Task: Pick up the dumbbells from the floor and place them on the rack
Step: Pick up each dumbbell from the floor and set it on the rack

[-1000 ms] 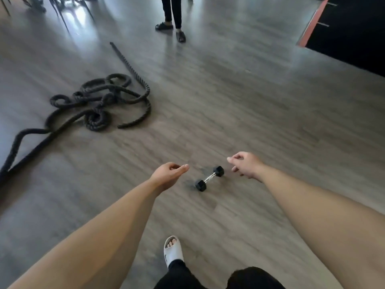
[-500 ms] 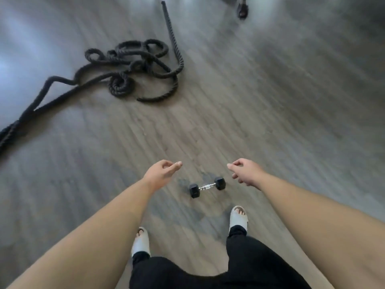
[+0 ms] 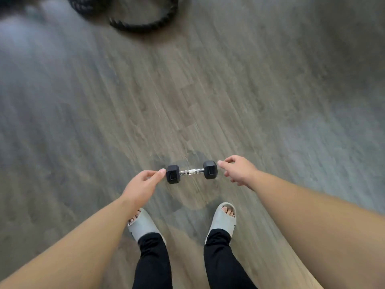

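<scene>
A small dumbbell [image 3: 191, 172] with two black hexagonal heads and a chrome handle lies on the grey wood-look floor, straight in front of my feet. My left hand [image 3: 141, 184] hangs just left of its left head, fingers loosely curled and empty, fingertips close to the head; contact cannot be told. My right hand [image 3: 239, 171] hovers just right of its right head, fingers apart, holding nothing. No rack is in view.
A thick black battle rope [image 3: 143, 15] curves across the floor at the top edge. My feet in pale slides [image 3: 224, 219] stand just behind the dumbbell. Bare floor [image 3: 291, 101] stretches to the right and left.
I have stepped up to the dumbbell and my view has tilted down. Both hands have dropped to either side of its heads. The rope has slid toward the top edge.
</scene>
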Tool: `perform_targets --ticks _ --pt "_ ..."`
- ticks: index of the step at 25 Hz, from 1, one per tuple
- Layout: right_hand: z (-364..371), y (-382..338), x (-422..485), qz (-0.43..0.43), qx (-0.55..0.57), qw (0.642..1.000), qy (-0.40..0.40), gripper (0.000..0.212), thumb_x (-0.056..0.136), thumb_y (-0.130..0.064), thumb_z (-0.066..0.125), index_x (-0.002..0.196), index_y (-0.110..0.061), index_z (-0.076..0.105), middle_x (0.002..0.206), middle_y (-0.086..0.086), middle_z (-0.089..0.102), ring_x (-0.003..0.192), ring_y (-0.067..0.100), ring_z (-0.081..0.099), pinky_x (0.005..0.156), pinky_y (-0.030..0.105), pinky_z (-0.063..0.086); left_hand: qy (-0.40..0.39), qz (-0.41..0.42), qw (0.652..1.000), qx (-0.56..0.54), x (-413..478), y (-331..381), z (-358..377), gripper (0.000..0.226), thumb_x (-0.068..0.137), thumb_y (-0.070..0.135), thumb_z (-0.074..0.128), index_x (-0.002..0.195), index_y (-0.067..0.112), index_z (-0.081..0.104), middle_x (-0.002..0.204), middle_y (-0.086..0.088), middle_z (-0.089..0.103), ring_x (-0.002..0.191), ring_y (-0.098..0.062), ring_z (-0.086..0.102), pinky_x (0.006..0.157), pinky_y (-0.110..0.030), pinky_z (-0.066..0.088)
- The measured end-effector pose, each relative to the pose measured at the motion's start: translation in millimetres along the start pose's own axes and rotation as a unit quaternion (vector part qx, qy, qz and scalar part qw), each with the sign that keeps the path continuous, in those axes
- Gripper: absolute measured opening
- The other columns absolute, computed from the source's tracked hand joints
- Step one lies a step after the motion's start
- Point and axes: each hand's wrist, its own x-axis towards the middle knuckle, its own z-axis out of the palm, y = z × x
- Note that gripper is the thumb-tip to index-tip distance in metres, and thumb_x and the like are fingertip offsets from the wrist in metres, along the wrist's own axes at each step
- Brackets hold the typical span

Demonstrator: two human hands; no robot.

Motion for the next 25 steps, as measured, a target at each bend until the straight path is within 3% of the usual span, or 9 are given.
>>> perform_targets --ticks 5,8,10,12,14,16,20,23,25 --pt "65.9 54.6 152.0 0.019 -0.013 1.000 0.011 0.047 0.092 -0.051 0.067 0.126 -0.018 0.064 0.102 0.002 0.069 0.077 0.020 0.056 0.077 0.035 0.046 0.021 -0.053 0.996 -0.075 152.6 -57.6 61.4 0.086 0.061 0.089 0.064 0.128 0.034 0.062 0.128 0.011 0.063 0.110 -0.013 0.062 0.082 -0.040 0.052" --pt "104.7 83.5 226.5 0.021 -0.011 0.999 0.046 0.072 0.086 -0.058 0.071 0.146 -0.022 0.052 0.129 0.009 0.065 0.099 0.028 0.063 0.087 0.041 0.055 0.046 -0.064 0.992 -0.096 240.3 -86.3 96.9 0.123 0.049 0.089 0.072 0.154 0.032 0.043 0.146 0.006 0.051 0.123 -0.018 0.055 0.105 -0.050 0.048" --pt "130.7 100.1 265.4 0.029 0.002 0.997 0.065 0.089 0.076 -0.064 0.077 0.150 -0.025 0.047 0.141 0.009 0.059 0.115 0.030 0.064 0.093 0.049 0.059 0.051 -0.067 0.993 -0.078 288.3 -109.5 122.7 0.130 0.047 0.083 0.080 0.158 0.033 0.033 0.154 0.002 0.045 0.130 -0.024 0.052 0.107 -0.050 0.048" --pt "152.6 113.2 289.6 0.042 0.039 0.996 0.061 0.093 0.068 -0.063 0.085 0.146 -0.028 0.049 0.135 0.003 0.062 0.113 0.027 0.066 0.082 0.048 0.064 0.063 -0.043 0.996 -0.049 317.8 -133.3 148.1 0.118 0.052 0.070 0.090 0.153 0.033 0.039 0.143 0.003 0.049 0.121 -0.020 0.056 0.090 -0.027 0.055" --pt "163.5 117.6 298.2 0.046 0.081 0.993 0.075 0.089 0.063 -0.054 0.091 0.139 -0.028 0.053 0.126 0.002 0.065 0.103 0.026 0.069 0.069 0.046 0.067 0.113 -0.002 0.993 -0.031 330.2 -147.1 159.7 0.091 0.058 0.053 0.095 0.136 0.035 0.051 0.125 0.005 0.051 0.102 -0.010 0.057 0.059 -0.007 0.043" --pt "166.7 110.1 290.2 0.058 0.079 0.991 0.091 0.081 0.062 -0.046 0.092 0.131 -0.027 0.056 0.120 0.005 0.067 0.096 0.028 0.070 0.066 0.049 0.068 0.124 0.007 0.992 -0.032 326.6 -148.3 153.1 0.077 0.061 0.044 0.096 0.126 0.036 0.056 0.119 0.005 0.051 0.090 -0.007 0.054 0.053 -0.009 0.036" --pt "162.2 77.7 227.2 0.083 0.068 0.992 0.073 0.076 0.056 -0.045 0.092 0.120 -0.023 0.057 0.109 0.006 0.067 0.087 0.028 0.071 0.051 0.046 0.066 0.116 0.001 0.992 -0.042 275.6 -134.0 97.4 0.072 0.056 0.039 0.098 0.116 0.038 0.059 0.117 0.003 0.054 0.084 0.000 0.053 0.051 -0.017 0.042" --pt "161.0 31.6 151.8 0.077 0.082 0.993 0.045 0.079 0.058 -0.043 0.093 0.123 -0.022 0.053 0.113 0.008 0.066 0.091 0.031 0.072 0.048 0.042 0.064 0.131 0.015 0.991 -0.022 207.5 -114.8 33.7 0.070 0.053 0.040 0.098 0.113 0.038 0.062 0.116 0.001 0.057 0.085 -0.005 0.057 0.046 -0.010 0.041" --pt "159.9 -15.3 87.4 0.060 0.093 0.993 0.033 0.077 0.059 -0.040 0.093 0.122 -0.021 0.053 0.111 0.007 0.065 0.091 0.031 0.072 0.051 0.046 0.065 0.153 0.017 0.988 -0.029 147.2 -97.3 -22.2 0.069 0.052 0.041 0.098 0.111 0.037 0.063 0.114 -0.001 0.057 0.089 -0.013 0.061 0.053 -0.016 0.049"
